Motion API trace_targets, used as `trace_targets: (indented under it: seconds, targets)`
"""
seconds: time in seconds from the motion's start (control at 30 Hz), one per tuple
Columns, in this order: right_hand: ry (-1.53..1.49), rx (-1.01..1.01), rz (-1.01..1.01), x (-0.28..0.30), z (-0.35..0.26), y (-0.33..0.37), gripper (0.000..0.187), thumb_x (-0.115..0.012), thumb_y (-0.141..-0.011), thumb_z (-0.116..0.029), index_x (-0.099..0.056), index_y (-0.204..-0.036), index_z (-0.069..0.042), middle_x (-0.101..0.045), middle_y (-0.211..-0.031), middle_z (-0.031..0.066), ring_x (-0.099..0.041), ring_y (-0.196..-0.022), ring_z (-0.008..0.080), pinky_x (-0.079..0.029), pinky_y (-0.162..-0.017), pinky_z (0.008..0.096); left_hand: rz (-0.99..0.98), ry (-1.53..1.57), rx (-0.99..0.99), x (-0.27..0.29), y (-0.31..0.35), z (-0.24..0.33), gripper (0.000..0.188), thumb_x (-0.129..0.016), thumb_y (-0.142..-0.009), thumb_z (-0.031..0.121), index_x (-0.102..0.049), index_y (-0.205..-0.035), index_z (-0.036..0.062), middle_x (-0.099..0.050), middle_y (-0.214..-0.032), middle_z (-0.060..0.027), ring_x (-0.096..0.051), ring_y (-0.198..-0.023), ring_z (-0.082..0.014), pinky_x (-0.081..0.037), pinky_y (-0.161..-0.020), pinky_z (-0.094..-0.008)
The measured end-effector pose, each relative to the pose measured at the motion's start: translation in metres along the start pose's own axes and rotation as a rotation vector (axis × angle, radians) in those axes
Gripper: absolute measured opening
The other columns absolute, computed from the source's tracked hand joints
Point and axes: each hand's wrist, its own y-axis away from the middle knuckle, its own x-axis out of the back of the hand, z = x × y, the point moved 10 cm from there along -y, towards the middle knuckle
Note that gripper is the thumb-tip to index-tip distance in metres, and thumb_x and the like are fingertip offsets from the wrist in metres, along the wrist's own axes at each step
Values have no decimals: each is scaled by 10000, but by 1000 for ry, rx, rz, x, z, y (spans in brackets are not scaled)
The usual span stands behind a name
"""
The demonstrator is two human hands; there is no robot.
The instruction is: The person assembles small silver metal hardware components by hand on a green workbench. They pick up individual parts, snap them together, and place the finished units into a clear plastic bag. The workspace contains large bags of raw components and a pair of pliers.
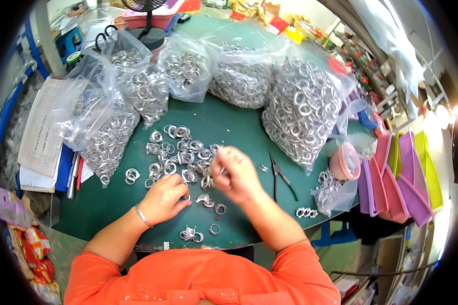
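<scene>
My left hand (pixel 164 197) rests knuckles-up on the green table (pixel 224 124), fingers curled over a small silver metal ring at its fingertips. My right hand (pixel 236 173) is raised slightly above the table, fingers pinched on a small silver ring piece (pixel 222 172). A loose pile of silver metal rings (pixel 180 155) lies just beyond both hands. A few more ring clusters (pixel 191 234) sit near the table's front edge, between my forearms.
Several clear plastic bags full of silver rings (pixel 300 109) line the back of the table. Green-handled pliers (pixel 281 178) lie right of my right hand. A pink cup (pixel 344 161), pink and purple trays (pixel 392 183), papers (pixel 43 132) and a fan base (pixel 148 35) surround the table.
</scene>
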Motion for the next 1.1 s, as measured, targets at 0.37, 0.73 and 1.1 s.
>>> trace_targets:
  seconds: [0.37, 0.73, 1.1]
  targets:
    - [749, 482, 551, 25, -275, -152, 602, -587, -931, -367, -414, -1346, 35, -589, -1180, 221, -561, -1090, 365, -454, -926, 478, 301, 246, 67, 27, 5, -14, 108, -696, -773, 14, -594, -809, 21, -575, -758, -114, -589, -667, -274, -476, -607, -340]
    - [1857, 503, -478, -26, 10, -20, 1018, -757, -654, -614, -401, -1412, -34, -398, -1386, 252, -404, -1263, 418, -309, -1055, 525, 155, -128, 278, 12, 10, -39, 975, -864, -568, 361, -416, -1411, 161, -382, -1415, -146, -279, -1354, -414, -276, -1062, -538]
    - [1477, 510, -25, -30, 27, 8, 646, -729, -628, -53, -521, -1240, -44, -500, -1274, 199, -492, -1161, 390, -417, -986, 442, 394, -146, 195, 24, 5, -27, 535, -671, -611, -7, -628, -1137, 83, -574, -1033, -106, -507, -1051, -350, -439, -921, -418]
